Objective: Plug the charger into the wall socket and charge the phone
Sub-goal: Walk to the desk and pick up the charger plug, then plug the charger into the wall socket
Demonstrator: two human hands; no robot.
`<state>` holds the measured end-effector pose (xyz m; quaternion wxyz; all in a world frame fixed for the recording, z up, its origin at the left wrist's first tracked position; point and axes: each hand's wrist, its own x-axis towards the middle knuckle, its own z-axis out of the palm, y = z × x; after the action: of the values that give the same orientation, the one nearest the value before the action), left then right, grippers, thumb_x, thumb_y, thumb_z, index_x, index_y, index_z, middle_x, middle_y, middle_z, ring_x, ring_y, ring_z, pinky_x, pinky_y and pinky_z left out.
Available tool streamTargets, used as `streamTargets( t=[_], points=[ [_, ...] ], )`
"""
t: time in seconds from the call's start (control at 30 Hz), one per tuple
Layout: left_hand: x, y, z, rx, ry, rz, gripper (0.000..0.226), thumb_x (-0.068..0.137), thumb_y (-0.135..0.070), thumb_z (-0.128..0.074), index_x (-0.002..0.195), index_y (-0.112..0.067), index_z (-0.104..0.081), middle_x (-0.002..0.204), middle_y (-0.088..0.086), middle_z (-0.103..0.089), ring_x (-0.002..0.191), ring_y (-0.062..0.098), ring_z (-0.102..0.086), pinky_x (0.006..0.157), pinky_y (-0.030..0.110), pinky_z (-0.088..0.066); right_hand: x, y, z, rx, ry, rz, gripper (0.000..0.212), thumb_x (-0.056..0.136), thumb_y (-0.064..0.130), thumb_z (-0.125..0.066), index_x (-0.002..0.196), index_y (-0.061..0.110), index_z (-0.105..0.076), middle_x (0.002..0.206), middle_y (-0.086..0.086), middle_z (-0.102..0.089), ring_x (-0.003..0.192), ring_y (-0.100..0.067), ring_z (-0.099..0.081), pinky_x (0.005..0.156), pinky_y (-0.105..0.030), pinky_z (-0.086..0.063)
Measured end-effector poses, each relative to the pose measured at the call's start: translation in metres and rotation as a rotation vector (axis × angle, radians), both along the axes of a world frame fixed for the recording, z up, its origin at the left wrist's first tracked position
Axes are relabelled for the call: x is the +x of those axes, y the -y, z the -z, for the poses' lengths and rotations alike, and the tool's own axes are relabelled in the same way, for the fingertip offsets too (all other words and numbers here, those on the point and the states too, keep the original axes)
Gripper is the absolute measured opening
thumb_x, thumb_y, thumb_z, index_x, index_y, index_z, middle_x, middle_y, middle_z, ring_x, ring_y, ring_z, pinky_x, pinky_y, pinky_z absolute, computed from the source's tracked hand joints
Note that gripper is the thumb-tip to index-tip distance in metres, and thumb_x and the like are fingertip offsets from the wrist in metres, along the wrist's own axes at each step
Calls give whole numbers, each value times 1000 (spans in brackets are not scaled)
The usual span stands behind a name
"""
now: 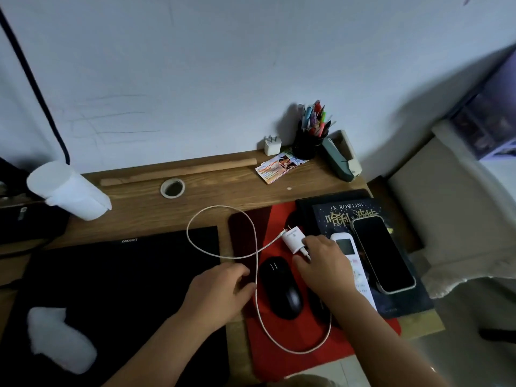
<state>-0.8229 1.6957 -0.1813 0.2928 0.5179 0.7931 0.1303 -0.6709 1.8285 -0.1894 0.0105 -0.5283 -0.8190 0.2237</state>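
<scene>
Right hand (325,265) on the charger (293,243): fingertips rest against its near end, thumb tip touching where the cable (223,256) plugs in. Whether the fingers truly grip it, I cannot tell. The charger lies on the red mat (282,353), prongs pointing away toward the wall (195,79).

Left hand (220,291), just left of the mouse (282,286), has fingers loosely curled, narrow, with the cable running past the fingertips; contact looks likely, a firm hold is not clear.

Cable loops from the charger leftward over the desk (139,216), crosses itself left of the mouse, then curves round the near side of the mouse and disappears under the right forearm.

Phone (382,254) lies screen-up, dark, right of the mouse, on a book (360,213). A white remote (347,247) sits between phone and right hand, partly covered by the hand.

Left of the mouse: a closed black laptop (111,289).

Far from the mouse, by the wall: a second white plug (272,145), a pen cup (308,143), cards (276,167).
</scene>
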Motion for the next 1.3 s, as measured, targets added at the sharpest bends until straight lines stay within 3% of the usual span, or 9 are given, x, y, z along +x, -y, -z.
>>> streamTargets(
  t=[0.1, 0.4, 0.63, 0.8, 0.93, 1.07, 1.17, 1.23, 1.3],
  points=[
    [0, -3, 1, -32, 2, -22, 41, 83, -50, -51, 118, -30, -55, 115, -13, -62, 99, 2, -58, 82, 23, -49, -12, -15, 17, 14, 59, -77, 38, 81, 24, -55, 115, 8, -52, 117, -13, -57, 109, -32, -47, 87, -41, -42],
    [0, -3, -2, -69, 12, -86, 39, 84, -50, -50, 119, -32, -55, 116, -14, -59, 100, 2, -55, 83, 23, -47, -27, -25, 42, 18, 192, -124, 60, 80, 20, -51, 134, 8, -27, 122, -15, -53, 114, -32, -46, 84, -39, -45],
    [-7, -7, -12, 47, -35, -101, 38, 84, -50, -51, 116, -31, -55, 111, -14, -62, 97, 1, -57, 74, 15, -40, -25, -25, -2, 140, -14, 20, 70, 75, 29, -59, 135, 6, -30, 121, -15, -57, 113, -32, -48, 87, -41, -44],
    [-19, -17, -35, 135, -74, -107, 33, 83, -50, -53, 107, -29, -59, 100, -14, -63, 88, 1, -59, 69, 19, -43, -49, -24, -60, 295, -237, -44, 68, 72, 32, -64, 131, 10, -37, 116, -12, -62, 107, -32, -54, 83, -41, -46],
    [-47, -26, -69, 262, -128, -161, 26, 81, -46, -57, 99, -28, -62, 93, -10, -68, 86, 8, -63, 64, 19, -44, -79, -22, -105, 347, -429, -114, 63, 70, 28, -67, 125, 11, -42, 113, -11, -60, 106, -29, -51, 80, -33, -41],
    [-77, -28, -105, 347, -180, -213, 36, 81, -50, -55, 110, -28, -61, 104, -8, -69, 91, 11, -63, 77, 29, -52, -108, -25, -147, 350, -562, -159, 49, 70, 20, -70, 114, 7, -51, 106, -11, -55, 101, -26, -45, 77, -28, -31],
    [-98, -27, -128, 406, -243, -236, 38, 81, -52, -53, 112, -30, -60, 108, -10, -68, 95, 9, -63, 80, 26, -51, -131, -27, -182, 372, -649, -198, 43, 70, 18, -69, 110, 10, -54, 102, -7, -54, 97, -24, -45, 75, -34, -42],
    [-114, -28, -147, 471, -310, -244, 37, 82, -51, -52, 113, -31, -58, 113, -12, -66, 97, 6, -61, 75, 17, -44, -146, -27, -206, 386, -705, -249, 44, 71, 17, -70, 112, 14, -54, 98, -3, -52, 93, -23, -49, 74, -40, -52],
    [-131, -31, -171, 545, -377, -273, 39, 82, -52, -50, 116, -33, -55, 117, -15, -63, 99, 4, -59, 74, 15, -37, -161, -28, -229, 426, -738, -294, 47, 72, 20, -71, 115, 21, -53, 95, 0, -53, 82, -19, -56, 64, -28, -51]
  ],
)
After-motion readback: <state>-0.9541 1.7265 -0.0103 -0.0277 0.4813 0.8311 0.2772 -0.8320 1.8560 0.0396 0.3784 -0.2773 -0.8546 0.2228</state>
